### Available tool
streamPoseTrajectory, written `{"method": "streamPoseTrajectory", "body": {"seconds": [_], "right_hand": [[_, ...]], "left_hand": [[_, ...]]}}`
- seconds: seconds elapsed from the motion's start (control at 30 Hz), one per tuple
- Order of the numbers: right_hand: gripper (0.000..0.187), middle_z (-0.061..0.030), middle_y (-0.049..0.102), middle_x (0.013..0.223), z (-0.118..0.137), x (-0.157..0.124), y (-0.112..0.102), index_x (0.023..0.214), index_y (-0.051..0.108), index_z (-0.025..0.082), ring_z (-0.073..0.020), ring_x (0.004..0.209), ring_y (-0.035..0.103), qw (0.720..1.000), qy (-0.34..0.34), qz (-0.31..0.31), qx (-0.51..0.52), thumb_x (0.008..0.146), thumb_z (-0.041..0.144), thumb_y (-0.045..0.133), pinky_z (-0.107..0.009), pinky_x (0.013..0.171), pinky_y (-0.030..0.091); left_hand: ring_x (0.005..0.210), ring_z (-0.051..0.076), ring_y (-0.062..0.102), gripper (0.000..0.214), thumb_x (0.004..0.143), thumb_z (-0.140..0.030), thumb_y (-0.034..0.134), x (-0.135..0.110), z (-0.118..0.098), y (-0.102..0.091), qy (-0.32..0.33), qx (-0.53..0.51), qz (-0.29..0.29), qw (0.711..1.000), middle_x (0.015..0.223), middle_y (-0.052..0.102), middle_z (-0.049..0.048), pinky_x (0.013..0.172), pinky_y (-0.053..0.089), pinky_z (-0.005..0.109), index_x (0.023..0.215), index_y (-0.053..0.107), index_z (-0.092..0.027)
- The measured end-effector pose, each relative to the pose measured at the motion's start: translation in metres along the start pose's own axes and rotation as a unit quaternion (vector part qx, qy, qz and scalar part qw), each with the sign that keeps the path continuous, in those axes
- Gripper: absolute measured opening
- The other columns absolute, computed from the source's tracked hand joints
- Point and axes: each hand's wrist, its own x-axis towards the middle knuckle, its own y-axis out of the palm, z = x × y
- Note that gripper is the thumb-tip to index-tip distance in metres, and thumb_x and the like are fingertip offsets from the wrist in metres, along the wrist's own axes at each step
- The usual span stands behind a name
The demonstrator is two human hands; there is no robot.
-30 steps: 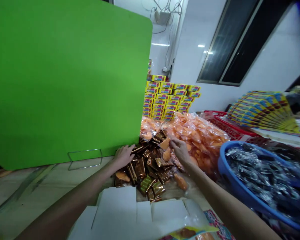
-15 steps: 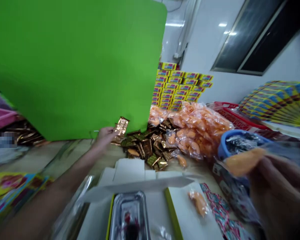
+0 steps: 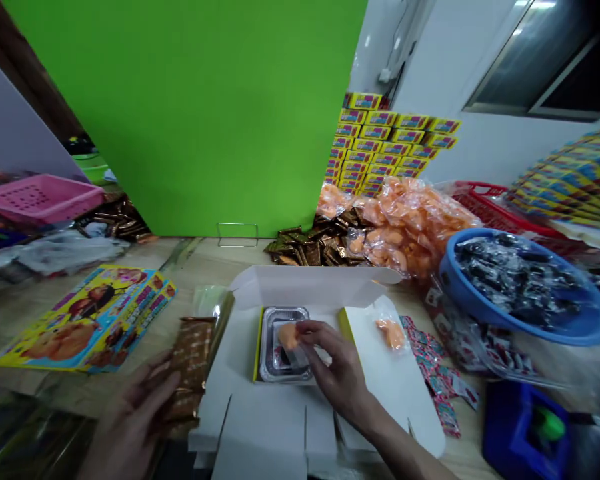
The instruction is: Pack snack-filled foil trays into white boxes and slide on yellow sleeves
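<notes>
Two hands work over an open white box [image 3: 300,287]: the right hand [image 3: 335,367] narrowly pinches an orange packet [image 3: 289,336] above a foil tray [image 3: 275,363], and the left hand [image 3: 133,420] holds a brown packet [image 3: 193,357]. A loose pinch could drop the orange packet beside the tray.

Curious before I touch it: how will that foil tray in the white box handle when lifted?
The foil tray looks light, its thin rim apt to bend if pinched. Its flat shape suggests sliding, not rolling.

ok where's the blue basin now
In the head view, the blue basin sits far right, beside the bagged orange pieces, right of the open white box.
</notes>
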Motion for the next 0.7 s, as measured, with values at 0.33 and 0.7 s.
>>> {"method": "streamPoseTrajectory", "body": {"seconds": [0.33, 0.7], "right_hand": [[0.012, -0.0083, 0.066, 0.104, -0.019, -0.008, -0.006, 0.084, 0.061, 0.021, -0.0190, 0.096, 0.064, 0.996, -0.030, -0.025, -0.086, 0.086, 0.014, 0.052, -0.032, 0.081, 0.052], [0.012, -0.0113, 0.064, 0.111, -0.030, -0.004, -0.010, 0.087, 0.057, 0.020, -0.0188, 0.102, 0.062, 0.985, -0.111, -0.018, -0.131, 0.086, 0.011, 0.051, -0.032, 0.083, 0.053]], "left_hand": [[0.060, 0.019, 0.060, 0.041, 0.075, -0.031, 0.064, -0.006, 0.015, 0.101, 0.236, 0.211, 0.159, 0.935, 0.063, 0.063, 0.0010, 0.055, 0.042, 0.026, 0.114, 0.057, -0.020], [0.062, 0.016, 0.059, 0.038, 0.076, -0.026, 0.049, -0.002, 0.010, 0.081, 0.265, 0.305, 0.211, 0.890, 0.073, 0.061, 0.0013, 0.056, 0.046, 0.026, 0.112, 0.057, -0.017]]}}
